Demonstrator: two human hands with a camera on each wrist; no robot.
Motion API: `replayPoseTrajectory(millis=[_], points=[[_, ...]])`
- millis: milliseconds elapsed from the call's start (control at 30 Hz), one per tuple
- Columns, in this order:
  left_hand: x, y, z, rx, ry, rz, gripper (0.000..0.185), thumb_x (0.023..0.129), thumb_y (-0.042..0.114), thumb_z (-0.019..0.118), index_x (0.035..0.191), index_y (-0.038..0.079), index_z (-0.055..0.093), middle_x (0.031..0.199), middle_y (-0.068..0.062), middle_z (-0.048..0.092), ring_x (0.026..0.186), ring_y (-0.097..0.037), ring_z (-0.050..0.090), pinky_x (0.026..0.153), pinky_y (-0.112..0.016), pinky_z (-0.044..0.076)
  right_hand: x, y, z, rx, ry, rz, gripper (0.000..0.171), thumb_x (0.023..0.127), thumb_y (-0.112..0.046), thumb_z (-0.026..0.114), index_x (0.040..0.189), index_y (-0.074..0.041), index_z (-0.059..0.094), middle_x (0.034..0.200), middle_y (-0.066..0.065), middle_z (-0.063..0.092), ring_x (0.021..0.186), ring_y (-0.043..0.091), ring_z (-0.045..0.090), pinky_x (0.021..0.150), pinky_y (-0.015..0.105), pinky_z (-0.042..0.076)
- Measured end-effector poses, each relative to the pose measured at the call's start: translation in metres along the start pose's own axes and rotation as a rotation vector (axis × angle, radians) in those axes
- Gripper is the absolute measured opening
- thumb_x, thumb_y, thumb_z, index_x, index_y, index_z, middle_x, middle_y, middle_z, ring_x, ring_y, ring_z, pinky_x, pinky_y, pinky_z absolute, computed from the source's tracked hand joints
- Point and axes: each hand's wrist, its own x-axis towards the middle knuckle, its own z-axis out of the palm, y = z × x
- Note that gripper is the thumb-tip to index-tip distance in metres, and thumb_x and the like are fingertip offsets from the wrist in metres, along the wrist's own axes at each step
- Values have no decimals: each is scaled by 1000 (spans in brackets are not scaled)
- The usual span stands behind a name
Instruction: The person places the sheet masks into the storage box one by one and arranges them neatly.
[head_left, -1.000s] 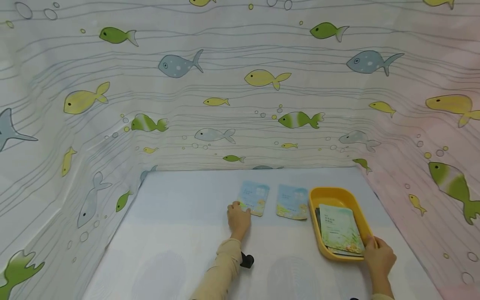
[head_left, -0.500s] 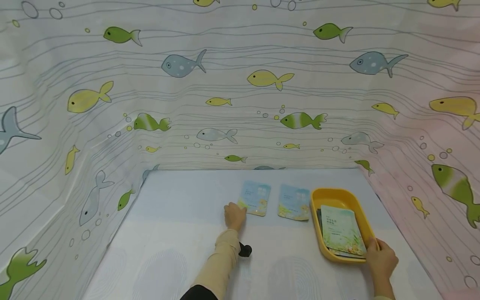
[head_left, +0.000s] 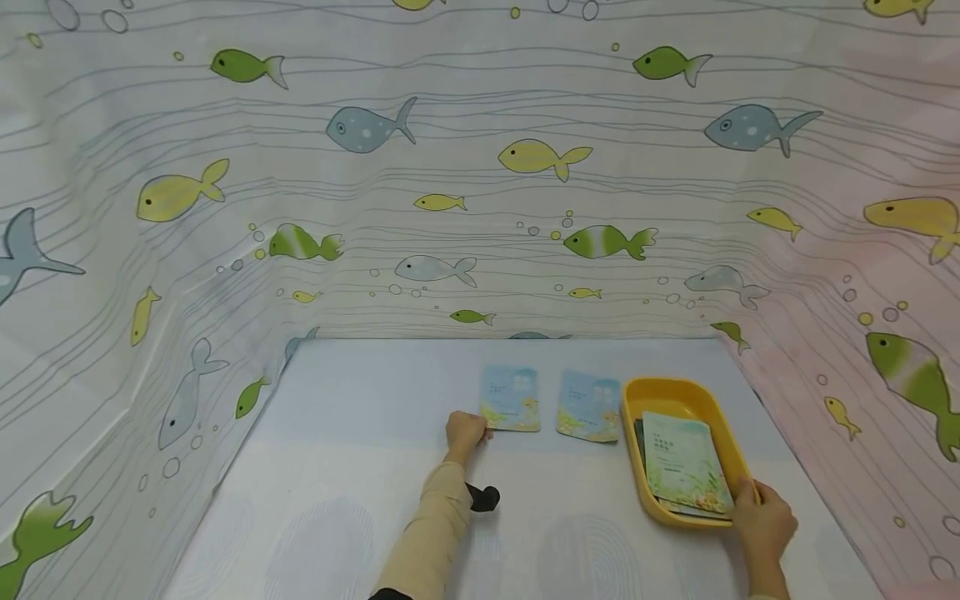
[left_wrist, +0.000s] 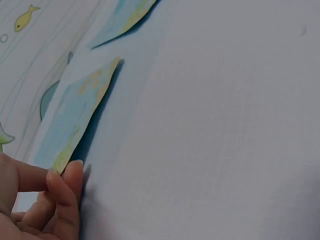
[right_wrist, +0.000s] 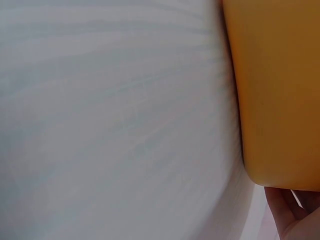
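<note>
A pale blue table point(head_left: 360, 467) stands enclosed on three sides by a curtain point(head_left: 225, 167) printed with fish. The person's left hand point(head_left: 465, 431) rests near the middle of the table, its thumb and fingers pinching the near left corner of a small blue packet point(head_left: 512, 399) (the left wrist view shows that corner lifted slightly off the surface). A second packet point(head_left: 588, 405) lies flat just beside it to the right, not touching it. Toward the table's right edge sits a yellow tray point(head_left: 663, 392) holding a stack of booklets point(head_left: 684, 465). The right hand point(head_left: 762, 520) grips the tray's near right corner, fingers curled over its rim. A beige sleeve point(head_left: 423, 542) covers the left forearm.
</note>
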Motion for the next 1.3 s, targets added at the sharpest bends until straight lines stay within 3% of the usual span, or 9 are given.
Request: replayPoseTrajectory(millis=[200, 300, 433, 667, 867, 1100, 1300], points=[[-5, -7, 0, -364, -141, -115, 27, 77, -6, 54, 100, -19, 61, 54, -8, 64, 44, -6, 59, 46, -16, 47, -2, 3, 0, -7, 16, -19, 37, 95, -16, 45, 108, 16, 58, 109, 38, 54, 96, 57, 48, 85, 58, 33], [-10, -8, 0, -462, -195, -132, 29, 79, -5, 54, 105, -18, 59, 57, -4, 63, 45, -5, 58, 47, -17, 49, -3, 2, -1, -8, 13, 1, 37, 95, -16, 45, 109, 16, 57, 110, 38, 54, 97, 56, 48, 86, 58, 34], [-17, -9, -1, -383, -178, -87, 27, 77, -3, 54, 101, -14, 63, 62, -7, 64, 45, -7, 58, 46, -19, 49, -3, 1, -2, -7, 9, 22, 38, 96, -16, 44, 110, 17, 56, 111, 38, 54, 99, 56, 47, 87, 58, 34], [-28, -10, -2, -260, -85, -13, 27, 79, -8, 50, 102, -17, 59, 84, -27, 67, 52, -19, 67, 50, -22, 53, -1, 3, 0, 2, 4, 13, 38, 96, -17, 43, 111, 16, 56, 112, 37, 54, 99, 55, 46, 86, 57, 30], [-37, -8, -5, -194, -23, 26, 19, 77, -8, 52, 92, -13, 63, 73, -22, 68, 56, -23, 68, 54, -23, 52, 1, 5, 1, 5, 8, -13, 37, 96, -17, 44, 111, 15, 57, 111, 37, 54, 98, 55, 47, 85, 56, 31], [-45, -3, -12, -40, 100, 80, 21, 71, -4, 56, 88, -8, 69, 59, -13, 65, 46, -22, 62, 43, -27, 47, 3, 4, 0, 6, 11, -19, 37, 95, -17, 45, 110, 15, 58, 110, 37, 55, 96, 55, 48, 83, 56, 32], [-49, -1, -13, -32, 133, 82, 21, 71, -8, 55, 88, -10, 68, 57, -13, 65, 47, -24, 64, 41, -25, 46, 3, 4, 1, 11, 9, -16, 37, 95, -16, 44, 109, 15, 58, 110, 37, 55, 96, 55, 48, 82, 56, 32]])
